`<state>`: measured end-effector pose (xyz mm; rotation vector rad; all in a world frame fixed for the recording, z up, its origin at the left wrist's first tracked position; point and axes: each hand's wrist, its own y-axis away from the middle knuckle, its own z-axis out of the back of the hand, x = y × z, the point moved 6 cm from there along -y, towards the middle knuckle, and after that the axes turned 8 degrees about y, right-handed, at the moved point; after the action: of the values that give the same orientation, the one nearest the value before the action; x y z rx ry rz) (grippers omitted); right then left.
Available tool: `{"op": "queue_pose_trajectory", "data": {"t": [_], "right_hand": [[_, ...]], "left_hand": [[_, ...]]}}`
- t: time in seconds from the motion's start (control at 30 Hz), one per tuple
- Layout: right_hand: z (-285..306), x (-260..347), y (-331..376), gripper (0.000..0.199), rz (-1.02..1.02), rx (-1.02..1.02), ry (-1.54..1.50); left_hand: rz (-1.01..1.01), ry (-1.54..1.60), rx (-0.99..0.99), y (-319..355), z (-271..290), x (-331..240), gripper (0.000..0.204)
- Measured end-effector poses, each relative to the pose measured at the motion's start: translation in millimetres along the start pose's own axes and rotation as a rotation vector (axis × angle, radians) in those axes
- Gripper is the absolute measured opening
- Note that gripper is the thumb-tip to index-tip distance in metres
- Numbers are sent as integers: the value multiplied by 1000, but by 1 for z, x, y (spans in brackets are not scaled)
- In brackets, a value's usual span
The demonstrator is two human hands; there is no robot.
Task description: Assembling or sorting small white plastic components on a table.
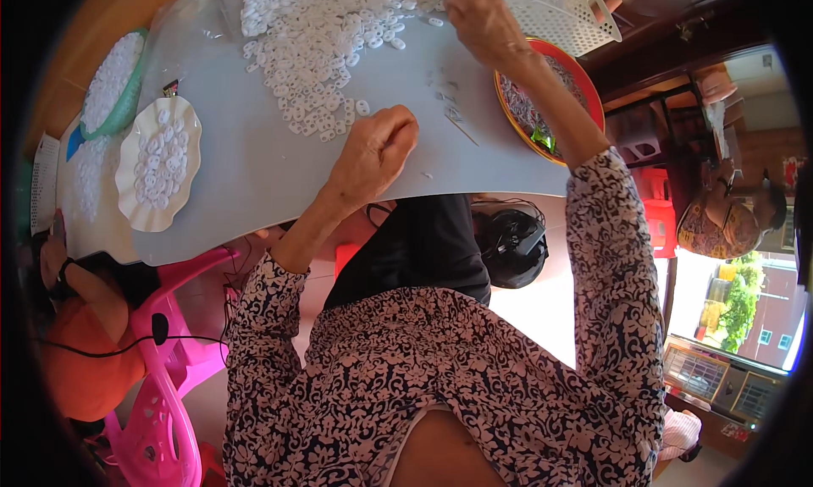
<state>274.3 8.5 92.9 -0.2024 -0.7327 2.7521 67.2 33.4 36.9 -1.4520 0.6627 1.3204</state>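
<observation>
The left hand [373, 152] lay curled in a loose fist on the tabletop [254, 174], at 6 o'clock of the heap of white rings [322, 38]. The right hand [483, 25] pinched the white basket [559, 13] rim; a firm grip would have kept it level.

- A grey table [254, 174] fills the upper middle of the frame, its near edge curving across the centre.
- A pink plastic chair [165, 402] stands at lower left on a pale floor [533, 309].
- Red plastic stools [656, 207] sit at right, beside dark wooden furniture [669, 55] in the upper right.
- A window [745, 309] at far right lets in bright daylight, showing green trees and a building outside.
</observation>
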Motion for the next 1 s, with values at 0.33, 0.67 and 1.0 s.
{"op": "queue_pose_trajectory", "data": {"t": [0.33, 0.67, 1.0], "right_hand": [[-50, 45, -4, 14, -84, 148, -45], [-29, 82, 14, 15, -76, 147, -438], [-43, 83, -13, 15, 80, 158, -412]], "left_hand": [[-38, -12, -72, -3, -2, -9, 11], [96, 192, -254, 0, 13, 2, 14], [161, 230, -214, -4, 13, 8, 20]]}}
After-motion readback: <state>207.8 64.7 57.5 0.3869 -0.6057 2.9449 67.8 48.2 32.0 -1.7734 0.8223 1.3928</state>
